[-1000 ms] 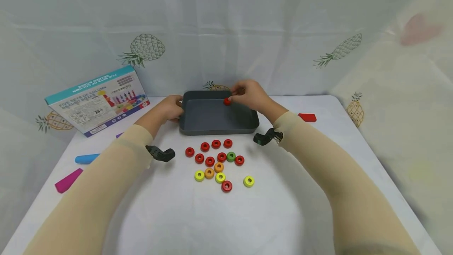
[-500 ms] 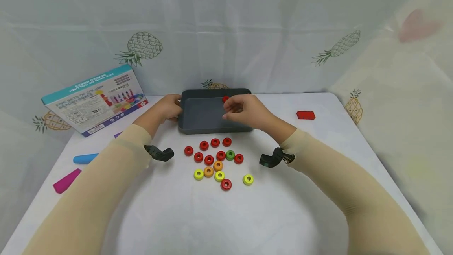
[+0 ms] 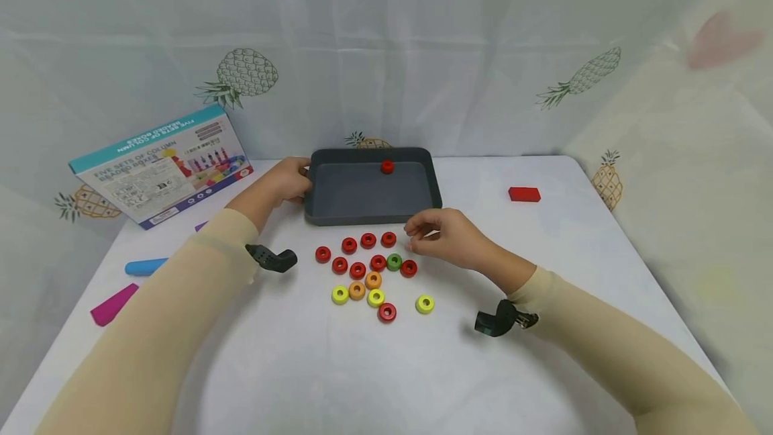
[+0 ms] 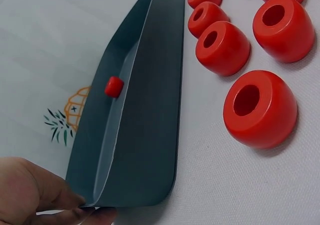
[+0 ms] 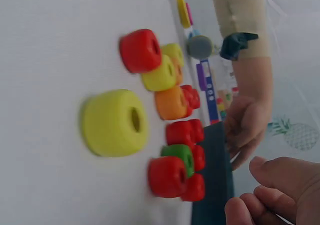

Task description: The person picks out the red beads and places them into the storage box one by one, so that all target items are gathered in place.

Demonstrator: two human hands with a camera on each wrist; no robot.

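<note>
Table edge at far left: a magenta piece (image 3: 115, 305) and, above it, a blue piece (image 3: 145, 266) lie on the white table (image 3: 290, 368). Behind them a printed box (image 3: 163, 168) stands tilted near the cloth (image 3: 386, 52), which bears pineapple motifs; a purple piece (image 3: 201, 225) shows only in part beside the left forearm. The left hand (image 3: 286, 180) grasps the left end of the grey tray (image 3: 371, 197), its fingers closed about the rim, as the left wrist view confirms. Inside the tray, toward its back wall and right of centre, sits one red bead (image 3: 387, 167). In front of the tray lies a loose group of pierced beads: nine red beads (image 3: 357, 270), mostly in the rows nearest the tray, with one at the front; two orange beads (image 3: 357, 291) in the middle; three yellow beads (image 3: 340, 295), the rightmost set apart; and a green bead (image 3: 394, 262) between two of the red ones. The right hand (image 3: 449, 239) hangs near the tray's front right corner, just right of the group, its fingers released and loosely bent, thumb and fingertips apart. Farther right, a red block (image 3: 524, 195) lies on the table.
</note>
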